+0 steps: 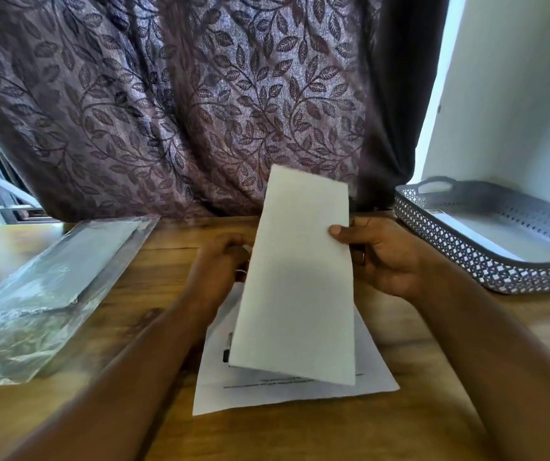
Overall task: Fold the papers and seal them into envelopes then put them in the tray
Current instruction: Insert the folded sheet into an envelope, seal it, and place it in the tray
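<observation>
I see the envelope (300,277) standing lengthwise: the right hand (380,257) pinches its right edge, the left hand (213,271) is behind (grip hidden); the tray (450,247) lies rightward.

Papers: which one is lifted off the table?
The blank folded paper, held up between the left hand and right hand. The printed sheet lies flat on the table beneath it; a third white piece lies in the tray.

1. Left: plastic packet (50,284) lies flat and takes up that side of the table (300,434).
2. Right: tray (466,257) sits beside the white wall (516,111). A strip of bare wood runs between the tray and my right hand (383,254).
3. Back: curtain (184,111) hangs to the table edge.
4. Centre: envelope (300,277) is held upright over the printed sheet (267,390). Bare wood nearest me.
</observation>
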